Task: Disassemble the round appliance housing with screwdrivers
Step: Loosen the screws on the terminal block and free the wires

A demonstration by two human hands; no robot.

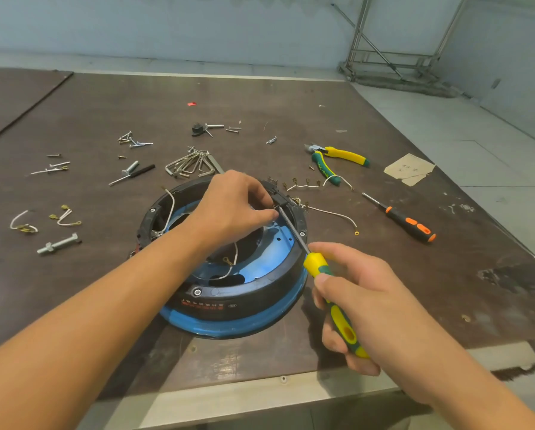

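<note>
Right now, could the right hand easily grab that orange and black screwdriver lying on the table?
Probably not yet: the right hand already grips the yellow-green screwdriver. The orange screwdriver lies unobstructed beyond it.

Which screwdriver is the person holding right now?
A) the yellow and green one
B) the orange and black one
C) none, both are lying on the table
A: the right hand grips the yellow and green screwdriver, its tip up at the far rim of the round housing by the left hand, while the orange and black screwdriver lies untouched on the table.
</note>
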